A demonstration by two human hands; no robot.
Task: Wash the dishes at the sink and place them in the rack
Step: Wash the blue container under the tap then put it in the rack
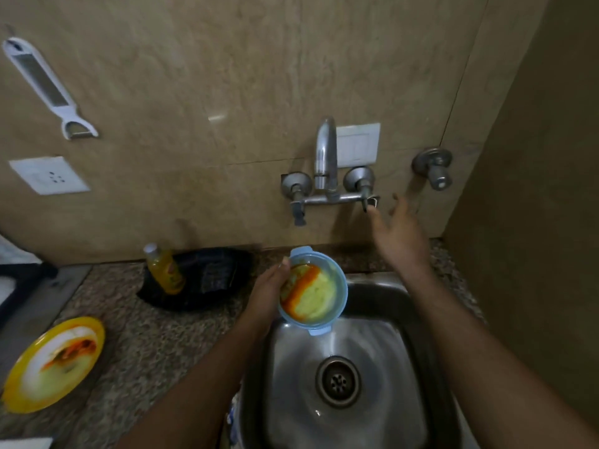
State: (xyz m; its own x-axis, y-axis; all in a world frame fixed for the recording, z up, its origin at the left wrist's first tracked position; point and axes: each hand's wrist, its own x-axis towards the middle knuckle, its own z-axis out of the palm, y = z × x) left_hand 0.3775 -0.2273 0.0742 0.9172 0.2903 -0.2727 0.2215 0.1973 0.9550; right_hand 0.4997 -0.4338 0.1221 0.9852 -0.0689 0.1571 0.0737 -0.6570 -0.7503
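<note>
Over the sink (418,306), my left hand (265,296) pinches the soiled blue bowl (312,291) by its rim; my right hand's (400,234) fingers spread toward the tap lever (369,202). Washing looks barely begun; a dirty yellow plate (53,362) waits on the tabletop (155,335).

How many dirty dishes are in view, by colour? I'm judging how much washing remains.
Blue container, held in the left hand: 1
Yellow plate on the counter: 1
Total: 2
</note>
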